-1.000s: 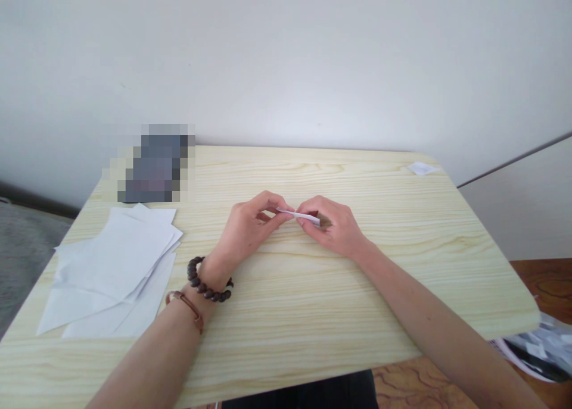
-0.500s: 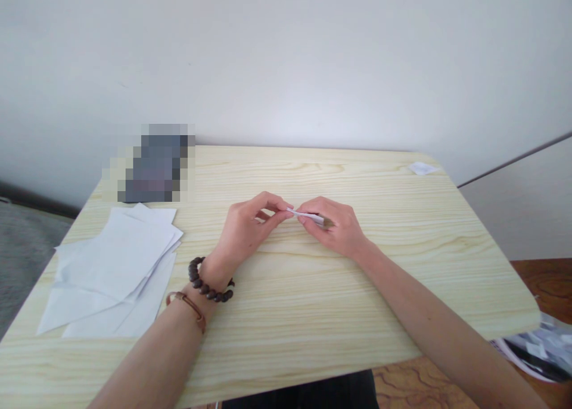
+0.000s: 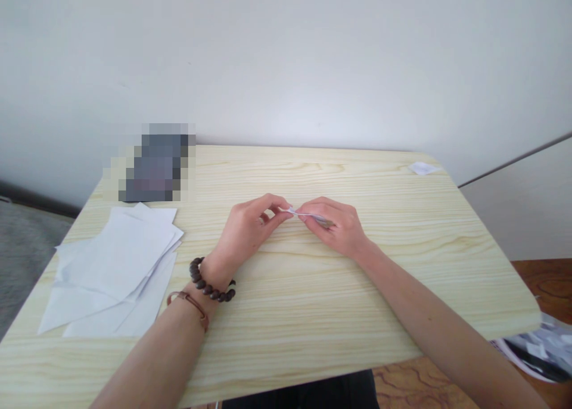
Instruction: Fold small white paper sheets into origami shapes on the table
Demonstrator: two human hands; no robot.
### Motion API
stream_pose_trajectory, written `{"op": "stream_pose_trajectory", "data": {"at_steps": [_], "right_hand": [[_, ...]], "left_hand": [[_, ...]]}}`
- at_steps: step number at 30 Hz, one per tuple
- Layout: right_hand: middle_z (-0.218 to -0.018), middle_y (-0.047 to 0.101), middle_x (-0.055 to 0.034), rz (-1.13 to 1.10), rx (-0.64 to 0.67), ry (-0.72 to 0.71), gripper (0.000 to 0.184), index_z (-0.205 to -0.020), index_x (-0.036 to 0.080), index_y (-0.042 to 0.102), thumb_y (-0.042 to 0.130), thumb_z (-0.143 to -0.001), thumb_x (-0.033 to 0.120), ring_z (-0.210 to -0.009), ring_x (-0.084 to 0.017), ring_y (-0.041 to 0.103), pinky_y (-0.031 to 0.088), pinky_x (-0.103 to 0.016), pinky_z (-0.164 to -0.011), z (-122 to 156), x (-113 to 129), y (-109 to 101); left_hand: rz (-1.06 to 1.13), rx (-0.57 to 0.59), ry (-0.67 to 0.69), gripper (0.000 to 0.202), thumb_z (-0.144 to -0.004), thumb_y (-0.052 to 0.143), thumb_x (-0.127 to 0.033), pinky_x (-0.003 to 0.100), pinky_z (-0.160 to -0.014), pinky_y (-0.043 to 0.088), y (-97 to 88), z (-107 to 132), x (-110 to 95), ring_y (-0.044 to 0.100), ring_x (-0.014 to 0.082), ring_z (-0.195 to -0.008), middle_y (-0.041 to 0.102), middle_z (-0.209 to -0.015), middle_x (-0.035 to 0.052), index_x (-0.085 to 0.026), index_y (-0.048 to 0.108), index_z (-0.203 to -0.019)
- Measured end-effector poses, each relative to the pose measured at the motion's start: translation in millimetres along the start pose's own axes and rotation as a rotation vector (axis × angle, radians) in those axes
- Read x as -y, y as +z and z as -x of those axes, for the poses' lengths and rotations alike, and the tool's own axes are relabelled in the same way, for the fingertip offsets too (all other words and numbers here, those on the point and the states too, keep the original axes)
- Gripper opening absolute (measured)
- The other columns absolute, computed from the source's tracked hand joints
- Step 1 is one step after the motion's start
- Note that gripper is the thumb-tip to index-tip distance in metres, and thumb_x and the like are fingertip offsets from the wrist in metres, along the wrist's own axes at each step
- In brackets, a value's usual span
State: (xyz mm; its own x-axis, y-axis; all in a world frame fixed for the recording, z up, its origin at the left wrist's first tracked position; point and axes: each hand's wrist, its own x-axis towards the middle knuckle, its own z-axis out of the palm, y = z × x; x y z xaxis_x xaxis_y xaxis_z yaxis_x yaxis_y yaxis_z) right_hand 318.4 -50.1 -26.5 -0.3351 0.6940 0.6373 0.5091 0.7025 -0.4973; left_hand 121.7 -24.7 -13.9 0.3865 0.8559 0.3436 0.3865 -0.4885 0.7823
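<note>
A small folded piece of white paper (image 3: pixel 318 217) is held between my two hands above the middle of the table. My left hand (image 3: pixel 250 224) pinches its left end between thumb and fingertips. From the other side, my right hand (image 3: pixel 335 221) grips it with thumb and forefinger close to the left fingertips. Most of the paper is hidden by my fingers, so its full shape cannot be made out. On my left wrist are a dark beaded bracelet (image 3: pixel 210 287) and a brown cord bracelet (image 3: pixel 192 305).
Loose white paper sheets (image 3: pixel 116 254) overlap at the left of the wood-grain table (image 3: pixel 286 319). Behind them lies a dark, pixelated flat object (image 3: pixel 154 168). A small folded white paper piece (image 3: pixel 423 168) rests at the far right corner. A white wall (image 3: pixel 304 58) rises behind the table.
Both hands stay almost in place. The paper between them has tilted slightly and now shows a thinner edge by my right hand, while my left fingertips have shifted a little on it.
</note>
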Motion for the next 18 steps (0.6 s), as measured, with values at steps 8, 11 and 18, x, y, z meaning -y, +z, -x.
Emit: {"op": "stream_pose_trajectory", "data": {"at_steps": [8,11,18], "right_hand": [[-0.092,0.071,-0.0034,0.023,0.002,-0.041,0.016,-0.096,0.021,0.065,0.055,-0.087,0.013,-0.083,-0.012,0.066,0.053,-0.025,-0.074,-0.5,-1.1,-0.3],[-0.089,0.072,-0.0029,0.078,0.003,-0.030,0.014,-0.095,0.022,0.065,0.055,-0.088,0.015,-0.080,-0.013,0.066,0.052,-0.027,-0.073,-0.5,-1.4,-0.7],[-0.082,0.072,-0.0020,0.149,-0.018,-0.003,0.009,-0.091,0.021,0.066,0.057,-0.088,0.020,-0.072,-0.013,0.064,0.050,-0.027,-0.071,-1.4,-0.4,0.0]], "left_hand": [[-0.027,0.046,0.064,0.014,-0.085,0.059,-0.029,0.024,-0.065,0.051,-3.1,-1.8,0.0,0.066,0.0154,-0.079,0.073,-0.091,0.0037,-0.019,0.068,-0.082],[-0.035,0.049,0.088,0.014,-0.085,0.059,-0.027,0.023,-0.065,0.051,-4.3,-2.2,0.2,0.065,0.0148,-0.077,0.072,-0.084,0.0026,-0.019,0.069,-0.082],[0.015,-0.051,-0.006,0.012,-0.081,0.065,-0.029,0.021,-0.065,0.054,-0.7,-1.2,0.0,0.066,0.0126,-0.072,0.071,-0.082,-0.0002,-0.020,0.065,-0.089]]}}
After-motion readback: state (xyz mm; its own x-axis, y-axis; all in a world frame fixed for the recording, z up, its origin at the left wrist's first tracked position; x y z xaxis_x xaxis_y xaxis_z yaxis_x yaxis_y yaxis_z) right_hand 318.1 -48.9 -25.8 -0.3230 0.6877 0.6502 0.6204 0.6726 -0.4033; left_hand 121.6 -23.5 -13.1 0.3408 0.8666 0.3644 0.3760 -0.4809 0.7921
